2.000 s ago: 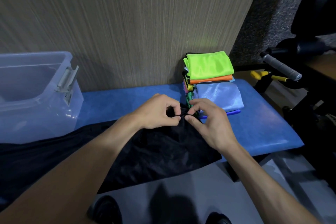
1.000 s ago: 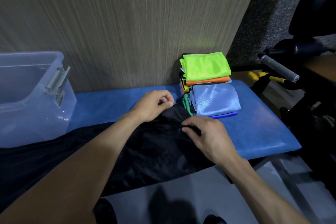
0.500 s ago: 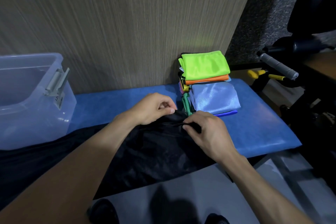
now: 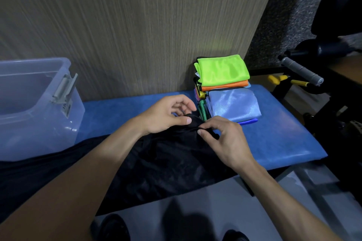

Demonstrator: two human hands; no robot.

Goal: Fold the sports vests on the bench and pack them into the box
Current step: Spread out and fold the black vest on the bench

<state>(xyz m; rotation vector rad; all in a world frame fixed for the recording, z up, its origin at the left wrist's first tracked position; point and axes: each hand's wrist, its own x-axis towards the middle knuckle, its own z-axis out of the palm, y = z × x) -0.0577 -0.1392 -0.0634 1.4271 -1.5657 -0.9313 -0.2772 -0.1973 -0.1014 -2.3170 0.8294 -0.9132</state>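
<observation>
A black sports vest [image 4: 160, 164] lies spread along the blue bench [image 4: 278, 135], its near edge hanging over the front. My left hand [image 4: 166, 113] pinches the vest's far right end between thumb and fingers. My right hand [image 4: 223, 139] pinches the same end just beside it, thumb and forefinger on a thin strap. A clear plastic box [image 4: 33, 103] stands on the bench's left end, open and showing nothing inside. Folded vests are stacked at the back right: a neon green one [image 4: 223, 69] on top of an orange one [image 4: 225, 86], with a light blue one [image 4: 235, 103] in front.
A wood-grain wall panel [image 4: 137, 25] runs behind the bench. Black gym equipment with a grey grip handle [image 4: 301, 71] and yellow-handled parts [image 4: 282, 80] stands to the right. My shoes [image 4: 113, 229] show on the grey floor below the bench's front edge.
Both hands stayed at the vest's right end, working the strap. The left hand's fingers have lifted and spread a little, and the right hand has shifted slightly back up toward it.
</observation>
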